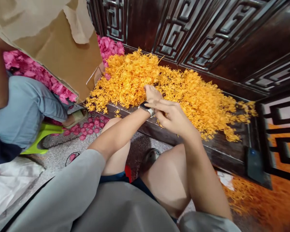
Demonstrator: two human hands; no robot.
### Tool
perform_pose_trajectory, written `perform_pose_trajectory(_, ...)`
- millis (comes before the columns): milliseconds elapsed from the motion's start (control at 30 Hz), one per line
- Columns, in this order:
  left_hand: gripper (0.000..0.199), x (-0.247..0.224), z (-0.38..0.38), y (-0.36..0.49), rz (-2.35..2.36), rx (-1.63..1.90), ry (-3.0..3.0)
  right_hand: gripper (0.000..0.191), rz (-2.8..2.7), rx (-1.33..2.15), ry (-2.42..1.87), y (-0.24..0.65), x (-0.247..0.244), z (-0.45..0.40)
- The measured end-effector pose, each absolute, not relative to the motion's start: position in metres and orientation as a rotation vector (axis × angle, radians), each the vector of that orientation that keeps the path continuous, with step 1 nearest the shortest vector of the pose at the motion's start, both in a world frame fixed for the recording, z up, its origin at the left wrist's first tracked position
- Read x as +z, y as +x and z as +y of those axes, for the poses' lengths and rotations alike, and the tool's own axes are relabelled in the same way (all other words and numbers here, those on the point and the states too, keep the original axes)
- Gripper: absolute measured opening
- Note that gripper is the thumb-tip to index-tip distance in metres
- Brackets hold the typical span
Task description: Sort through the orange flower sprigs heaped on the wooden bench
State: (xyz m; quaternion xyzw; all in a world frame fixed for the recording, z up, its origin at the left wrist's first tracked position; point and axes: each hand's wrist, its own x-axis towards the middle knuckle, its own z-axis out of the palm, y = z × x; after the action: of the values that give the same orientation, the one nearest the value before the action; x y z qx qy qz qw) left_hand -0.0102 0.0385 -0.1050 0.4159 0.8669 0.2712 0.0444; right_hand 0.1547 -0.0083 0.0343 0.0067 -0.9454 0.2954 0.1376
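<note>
My left hand (153, 93) is held in front of the heap of yellow-orange artificial flowers (132, 77). Its fingers look curled in, and whatever they may hold is hidden. On the left wrist sits a smartwatch (145, 105) with a dark face and a white band. My right hand (172, 117) reaches across to it, the index finger stretched onto the watch face and the thumb apart below. Nothing shows in the right hand's grasp. More yellow-orange flowers (200, 103) spread to the right along the dark wooden bench (222, 153).
A torn cardboard box (62, 48) stands at upper left beside pink flowers (41, 72). A seated person's leg (26, 106) and a green stool (44, 137) are left. Carved wooden panels (174, 29) rise behind the bench; a dark phone-like slab (255, 166) lies right.
</note>
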Motion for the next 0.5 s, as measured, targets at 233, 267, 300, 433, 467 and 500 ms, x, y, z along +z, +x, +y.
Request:
perform_pose_trajectory(233,0.040,-0.079,0.022,0.004,2.655,0.706,1.158,0.056,-2.694,0.830,-0.220,0.156,0.038,-0.006)
perform_pose_trajectory(267,0.041,-0.078,0.022,0.002,2.635,0.769,1.142,0.055,-2.698,0.824,-0.214,0.156,0.037,-0.006)
perform_pose_trajectory(300,0.042,-0.077,0.022,0.001,2.626,0.790,1.124,0.054,-2.704,0.818,-0.203,0.156,0.035,-0.006)
perform_pose_trajectory(433,0.038,-0.068,0.025,-0.001,2.679,0.527,1.107,0.052,-2.716,0.807,-0.136,0.155,0.029,-0.005)
perform_pose_trajectory(467,0.035,-0.066,0.025,0.001,2.688,0.469,1.114,0.051,-2.697,0.789,-0.134,0.155,0.028,-0.006)
perform_pose_trajectory(500,0.031,-0.063,0.025,0.004,2.689,0.445,1.127,0.050,-2.662,0.757,-0.149,0.154,0.029,-0.006)
